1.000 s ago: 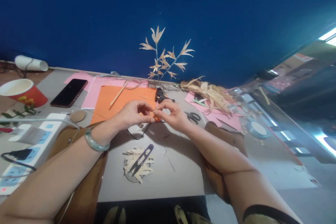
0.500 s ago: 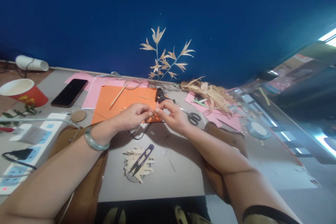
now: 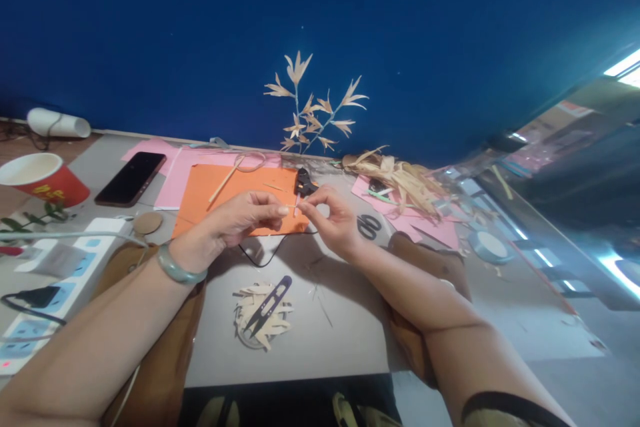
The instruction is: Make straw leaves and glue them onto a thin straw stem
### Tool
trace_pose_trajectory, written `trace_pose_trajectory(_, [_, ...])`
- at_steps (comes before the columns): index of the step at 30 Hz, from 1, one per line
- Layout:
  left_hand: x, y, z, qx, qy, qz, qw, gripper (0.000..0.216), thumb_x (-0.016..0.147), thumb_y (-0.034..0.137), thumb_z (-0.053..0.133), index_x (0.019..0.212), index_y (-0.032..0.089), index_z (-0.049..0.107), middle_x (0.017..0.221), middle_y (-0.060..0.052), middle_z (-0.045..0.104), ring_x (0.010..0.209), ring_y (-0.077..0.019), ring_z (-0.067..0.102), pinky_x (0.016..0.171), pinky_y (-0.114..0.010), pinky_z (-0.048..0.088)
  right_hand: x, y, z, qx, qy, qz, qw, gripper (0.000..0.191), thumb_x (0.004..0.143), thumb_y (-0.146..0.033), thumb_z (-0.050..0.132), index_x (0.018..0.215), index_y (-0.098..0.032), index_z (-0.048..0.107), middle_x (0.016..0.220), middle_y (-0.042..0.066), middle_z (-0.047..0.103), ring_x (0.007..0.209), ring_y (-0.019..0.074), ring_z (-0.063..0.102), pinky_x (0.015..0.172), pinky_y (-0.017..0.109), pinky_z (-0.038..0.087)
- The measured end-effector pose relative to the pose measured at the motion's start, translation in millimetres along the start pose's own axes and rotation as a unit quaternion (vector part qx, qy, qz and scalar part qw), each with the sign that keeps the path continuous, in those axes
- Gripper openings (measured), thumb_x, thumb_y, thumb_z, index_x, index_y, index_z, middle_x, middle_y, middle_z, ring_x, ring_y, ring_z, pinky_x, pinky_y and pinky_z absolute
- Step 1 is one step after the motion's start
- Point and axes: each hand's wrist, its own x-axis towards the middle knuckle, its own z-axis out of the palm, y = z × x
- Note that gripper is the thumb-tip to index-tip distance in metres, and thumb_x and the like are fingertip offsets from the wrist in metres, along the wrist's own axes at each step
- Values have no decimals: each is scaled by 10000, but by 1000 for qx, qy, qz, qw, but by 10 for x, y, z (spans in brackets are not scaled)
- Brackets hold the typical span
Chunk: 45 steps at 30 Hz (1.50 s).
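Observation:
My left hand [image 3: 240, 219] and my right hand [image 3: 333, 217] meet over the near edge of an orange sheet [image 3: 235, 193]. Both pinch a thin pale straw strip [image 3: 296, 203] between their fingertips; it stands nearly upright between them. Below the hands a thread snip [image 3: 267, 305] lies on a small pile of cut straw leaves [image 3: 260, 320] on the grey table [image 3: 340, 333]. A green bangle circles my left wrist.
A straw-leaf branch [image 3: 313, 110] stands against the blue wall. Black scissors [image 3: 369, 225], a black glue gun [image 3: 303, 181] and loose straw [image 3: 405, 180] lie behind the hands. A phone [image 3: 131, 177], a red cup [image 3: 43, 177] and a power strip [image 3: 55, 280] sit at the left.
The hands have drawn slightly apart, and the straw strip now shows upright between the fingertips. The view shifted a little.

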Motion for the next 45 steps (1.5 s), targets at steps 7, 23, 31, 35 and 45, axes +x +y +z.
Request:
trace_pose_trajectory(7, [81,-61,-27,-8,29,55,998,250,696,364,763,739,132,678,735,-28,648,678,-104,562,708,-264,470,1,-17,0,-210,-62,-235,947,75,905,-184,579,843,-205,614,798,16,726,710,140,589,859,378,369])
trace_pose_trajectory(23, [88,-111,14,248,1,129,960,219,794,355,611,772,138,630,734,-35,630,699,-143,601,641,-252,481,8,16,13,-83,-80,-172,978,115,894,-259,614,806,-192,648,795,37,656,770,144,609,798,349,408])
trace_pose_trajectory(31, [43,-44,62,139,-6,58,989,268,672,343,767,724,124,622,706,-28,653,643,-111,592,601,-222,461,-7,-27,8,-44,-89,-106,989,168,874,-317,642,763,-191,636,769,32,675,774,160,621,825,362,397])
trace_pose_trajectory(35, [51,-51,67,129,-5,51,990,238,656,304,776,683,129,618,642,-6,644,592,-95,572,565,-205,439,-1,-63,8,-49,-119,-85,988,214,907,-305,582,731,-184,587,720,18,653,702,140,581,823,359,375])
trace_pose_trajectory(45, [81,-172,13,387,66,239,888,128,788,236,624,770,156,722,697,-30,695,628,-120,582,594,-230,416,51,-7,5,148,-210,220,941,283,810,-428,650,753,-155,600,679,-13,587,622,96,494,605,231,378])
